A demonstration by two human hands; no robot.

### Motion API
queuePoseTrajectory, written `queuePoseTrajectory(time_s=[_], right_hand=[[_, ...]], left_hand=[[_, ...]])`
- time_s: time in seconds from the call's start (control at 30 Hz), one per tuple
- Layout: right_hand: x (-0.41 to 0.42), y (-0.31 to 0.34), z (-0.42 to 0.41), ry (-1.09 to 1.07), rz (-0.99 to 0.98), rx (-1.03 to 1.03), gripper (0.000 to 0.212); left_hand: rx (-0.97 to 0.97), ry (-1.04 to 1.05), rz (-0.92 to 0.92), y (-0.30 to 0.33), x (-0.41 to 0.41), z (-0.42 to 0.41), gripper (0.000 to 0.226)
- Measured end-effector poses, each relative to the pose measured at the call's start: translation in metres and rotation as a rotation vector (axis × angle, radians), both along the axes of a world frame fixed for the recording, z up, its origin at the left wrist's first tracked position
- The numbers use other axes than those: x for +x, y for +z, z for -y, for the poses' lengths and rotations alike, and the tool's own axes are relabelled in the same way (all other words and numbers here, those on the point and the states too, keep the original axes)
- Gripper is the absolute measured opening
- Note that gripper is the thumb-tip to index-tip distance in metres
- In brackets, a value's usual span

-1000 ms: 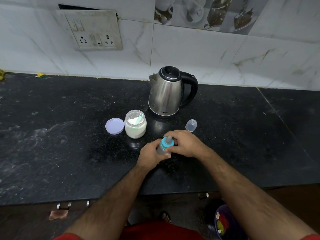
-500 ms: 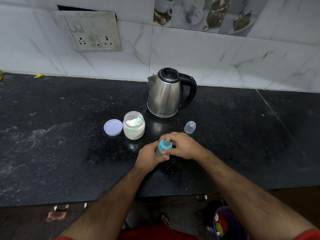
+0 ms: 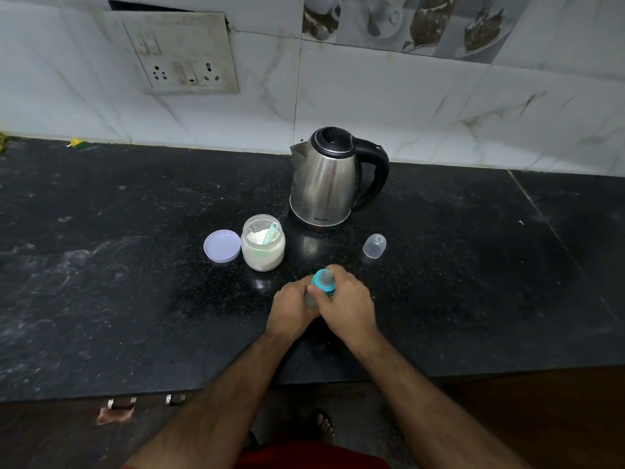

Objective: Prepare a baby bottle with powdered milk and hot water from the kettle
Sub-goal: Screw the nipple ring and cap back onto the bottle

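A small baby bottle with a teal collar and teat stands on the black counter near its front edge. My left hand grips the bottle's body, which it mostly hides. My right hand curls round the teal collar from the right. Behind them stands an open jar of white milk powder with a pale green scoop in it. The steel kettle with a black handle sits further back, lid closed.
The jar's lilac lid lies left of the jar. A clear bottle cap stands right of the kettle's base. A socket plate is on the tiled wall. The counter's front edge runs just below my wrists.
The bottle and both hands stay in place. My right hand has turned a little on the teal collar. The camera has shifted slightly.
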State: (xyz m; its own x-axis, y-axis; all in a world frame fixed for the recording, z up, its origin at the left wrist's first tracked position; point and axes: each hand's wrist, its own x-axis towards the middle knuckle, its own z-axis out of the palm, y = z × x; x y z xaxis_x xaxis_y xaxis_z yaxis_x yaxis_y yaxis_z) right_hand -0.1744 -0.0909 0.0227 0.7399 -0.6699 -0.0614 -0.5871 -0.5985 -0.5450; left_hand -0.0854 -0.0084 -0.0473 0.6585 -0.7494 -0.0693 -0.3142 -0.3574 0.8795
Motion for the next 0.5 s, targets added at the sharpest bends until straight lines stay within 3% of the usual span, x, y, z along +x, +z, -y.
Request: queuePoseTrajectory(time_s=[0.17,0.23,0.5], right_hand=[[0.001,0.016,0.041,0.305,-0.202,0.040,0.057],[0.002,0.017,0.046,0.363,-0.193,0.028,0.049],[-0.003,0.001,0.029,0.272,-0.023,-0.040,0.042]], left_hand=[[0.042,-0.038,-0.010,-0.008,0.008,0.000,0.051],[0.049,-0.037,-0.009,-0.009,0.008,0.000,0.049],[0.017,0.003,0.064,0.003,-0.003,-0.001,0.048]])
